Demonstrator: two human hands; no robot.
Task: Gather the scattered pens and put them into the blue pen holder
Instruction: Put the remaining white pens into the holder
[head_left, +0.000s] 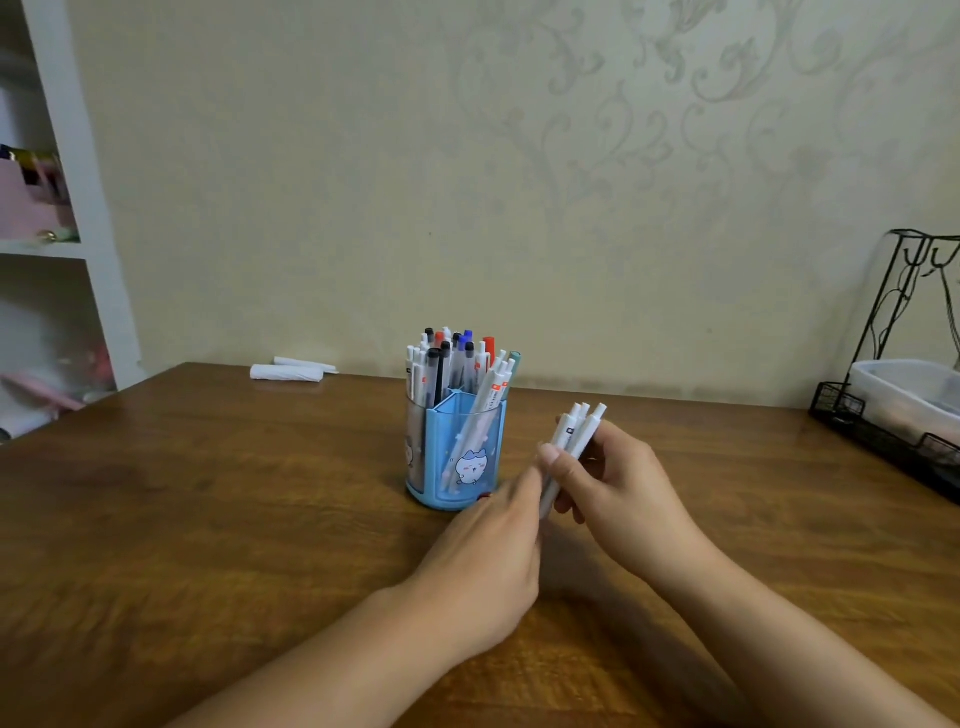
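Head view, far left: a white shelf (67, 244) stands by the wall with pink things on it.
Back of the table: two rolled white papers (291, 371) lie near the wall, well apart from the hands.
Table: the brown table (182, 519) shows no loose pens lying on it.
Pen holder: the blue pen holder (454, 452) stands upright in the middle, already full of many pens, so most of the job looks done.
Left hand: the left hand (483, 561) is just beside the holder, its fingertips touching the low end of the bundle.
Pens: a small bunch of white pens (569, 452) is in the air, just right of the holder, tips tilted up.
Right hand: the right hand (618, 478) has its fingers wrapped around the bunch.
What is left: these pens look like the last ones to go in.
In the way: the holder is crowded, so finding a gap may be tricky.
Far right: a black wire rack (893, 410) with a clear box sits at the table edge, out of the way.
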